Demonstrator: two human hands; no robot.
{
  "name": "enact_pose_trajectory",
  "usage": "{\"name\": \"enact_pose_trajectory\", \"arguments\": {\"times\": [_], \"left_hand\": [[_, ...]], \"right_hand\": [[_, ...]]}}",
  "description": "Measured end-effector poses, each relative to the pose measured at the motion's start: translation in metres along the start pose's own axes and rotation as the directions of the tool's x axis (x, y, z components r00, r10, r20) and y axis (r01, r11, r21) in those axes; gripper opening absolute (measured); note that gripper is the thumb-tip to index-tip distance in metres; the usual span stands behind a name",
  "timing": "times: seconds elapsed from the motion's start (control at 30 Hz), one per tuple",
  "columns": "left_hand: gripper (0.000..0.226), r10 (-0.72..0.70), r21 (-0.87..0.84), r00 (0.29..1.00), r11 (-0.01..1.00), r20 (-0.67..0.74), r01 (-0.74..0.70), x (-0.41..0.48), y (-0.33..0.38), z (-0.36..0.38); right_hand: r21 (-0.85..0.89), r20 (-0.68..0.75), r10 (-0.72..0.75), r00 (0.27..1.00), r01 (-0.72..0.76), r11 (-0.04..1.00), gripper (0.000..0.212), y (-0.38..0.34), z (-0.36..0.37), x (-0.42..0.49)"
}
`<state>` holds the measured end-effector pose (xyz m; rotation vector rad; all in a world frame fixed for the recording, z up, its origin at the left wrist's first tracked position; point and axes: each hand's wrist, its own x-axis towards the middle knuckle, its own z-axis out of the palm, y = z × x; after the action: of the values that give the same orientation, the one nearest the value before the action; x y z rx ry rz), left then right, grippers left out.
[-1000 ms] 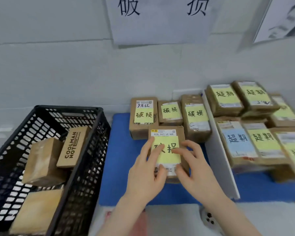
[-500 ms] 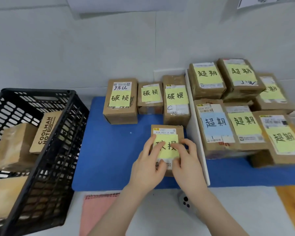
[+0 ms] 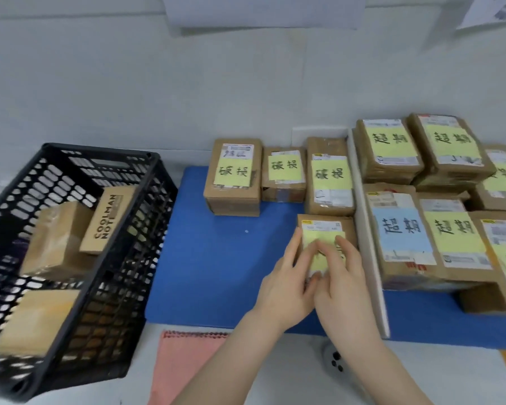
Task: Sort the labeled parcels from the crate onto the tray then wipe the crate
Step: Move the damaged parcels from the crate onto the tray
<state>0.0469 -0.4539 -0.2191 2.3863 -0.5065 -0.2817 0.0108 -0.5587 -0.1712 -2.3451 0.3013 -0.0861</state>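
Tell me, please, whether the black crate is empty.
Not empty: the crate holds at least three boxes, one printed COOLMAN.

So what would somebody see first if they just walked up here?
Probably the left hand and right hand pressing a yellow note onto a brown parcel on the blue tray, in the middle. Next, the big black crate at the left with boxes inside, and the pile of labelled parcels at the right.

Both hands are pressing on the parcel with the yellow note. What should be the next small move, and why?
Probably lift the left hand and right hand off the parcel and reach to the crate. The parcel already lies flat on the blue tray, and boxes wait in the crate.
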Motion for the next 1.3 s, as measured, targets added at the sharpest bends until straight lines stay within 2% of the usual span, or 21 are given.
{"name": "enact_pose_trajectory", "arguments": {"times": [0.1,0.17,0.27,0.37,0.47,0.57,0.7,0.77,0.83,0.9,0.97,1.03,1.13,1.23,1.3], "left_hand": [[0.059,-0.169,-0.073,0.981,0.984,-0.093,0.163,-0.023,-0.011,-0.043],[0.057,-0.216,-0.101,0.947,0.975,-0.238,0.196,-0.046,-0.029,-0.086],[0.051,-0.208,-0.137,0.856,0.977,-0.473,0.162,-0.084,-0.072,-0.155],[0.047,-0.250,-0.083,0.749,0.964,-0.613,0.253,-0.116,-0.126,-0.207],[0.045,-0.367,-0.056,0.687,0.901,-0.627,0.430,-0.140,-0.188,-0.239],[0.046,-0.552,-0.106,0.642,0.796,-0.532,0.596,-0.150,-0.244,-0.259],[0.045,-0.662,-0.083,0.571,0.685,-0.486,0.724,-0.141,-0.298,-0.283],[0.043,-0.603,0.020,0.622,0.710,-0.500,0.704,-0.131,-0.312,-0.285],[0.044,-0.472,0.153,0.744,0.788,-0.473,0.597,-0.115,-0.316,-0.279],[0.048,-0.337,0.247,0.856,0.858,-0.392,0.451,-0.091,-0.315,-0.268],[0.051,-0.262,0.289,0.923,0.894,-0.283,0.342,-0.065,-0.314,-0.256],[0.056,-0.278,0.320,0.946,0.893,-0.164,0.318,-0.041,-0.315,-0.243],[0.061,-0.284,0.505,0.958,0.821,-0.041,0.265,-0.017,-0.316,-0.224],[0.058,-0.276,0.625,0.961,0.751,0.000,0.215,-0.007,-0.321,-0.220],[0.060,-0.318,0.618,0.948,0.740,-0.026,0.265,-0.006,-0.327,-0.227]], "right_hand": [[0.013,-0.024,-0.059,0.998,0.059,0.998,0.052,-0.018,0.012,0.009],[0.049,-0.004,-0.097,0.995,0.097,0.994,0.050,-0.040,0.025,0.016],[0.093,0.087,-0.167,0.982,0.159,0.983,0.047,-0.082,0.057,0.020],[0.137,0.216,-0.290,0.932,0.266,0.954,0.047,-0.125,0.097,0.020],[0.155,0.344,-0.388,0.855,0.356,0.921,0.046,-0.168,0.139,0.022],[0.165,0.402,-0.469,0.786,0.442,0.882,0.044,-0.206,0.176,0.027],[0.147,0.426,-0.495,0.757,0.482,0.864,0.045,-0.243,0.218,0.036],[0.128,0.443,-0.469,0.764,0.464,0.876,0.049,-0.254,0.235,0.041],[0.117,0.437,-0.393,0.809,0.382,0.917,0.053,-0.261,0.249,0.048],[0.141,0.386,-0.291,0.876,0.255,0.957,0.056,-0.268,0.258,0.056],[0.199,0.321,-0.212,0.923,0.153,0.968,0.059,-0.274,0.262,0.064],[0.292,0.274,-0.148,0.950,0.064,0.954,0.060,-0.276,0.260,0.070],[0.384,0.241,-0.066,0.968,-0.032,0.923,0.058,-0.271,0.252,0.074],[0.457,0.219,-0.025,0.975,-0.080,0.886,0.054,-0.262,0.247,0.076],[0.499,0.220,-0.006,0.975,-0.107,0.860,0.052,-0.259,0.244,0.076]]}}
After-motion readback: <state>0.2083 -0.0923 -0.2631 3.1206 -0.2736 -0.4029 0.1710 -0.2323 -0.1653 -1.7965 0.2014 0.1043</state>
